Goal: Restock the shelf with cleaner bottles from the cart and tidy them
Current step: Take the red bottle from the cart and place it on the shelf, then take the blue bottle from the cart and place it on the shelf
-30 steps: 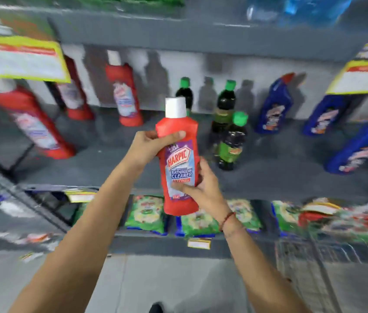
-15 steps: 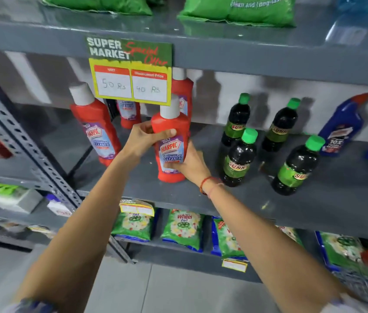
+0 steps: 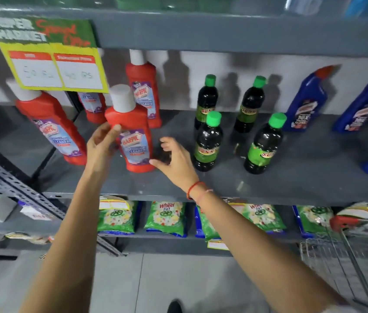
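A red Harpic cleaner bottle [image 3: 134, 141] with a white cap stands upright on the grey middle shelf [image 3: 223, 184], near its front. My left hand [image 3: 100, 146] is curled against the bottle's left side, thumb on its shoulder. My right hand [image 3: 176, 161] is off the bottle with fingers spread; only a fingertip reaches its base on the right. Three more red Harpic bottles stand around it: one to the left [image 3: 51, 127], one behind [image 3: 143, 91] and one half hidden by the price sign [image 3: 92, 105].
Several dark bottles with green caps [image 3: 207, 141] stand just right of my right hand, with blue cleaner bottles [image 3: 306, 102] further right. A yellow price sign [image 3: 51, 64] hangs from the shelf above. Green detergent packs [image 3: 167, 218] fill the lower shelf. A wire cart [image 3: 348, 256] is at the lower right.
The red bottle went from being held in front of the shelf to standing on it. My right hand has let go and drawn back to the right; my left hand stays against it.
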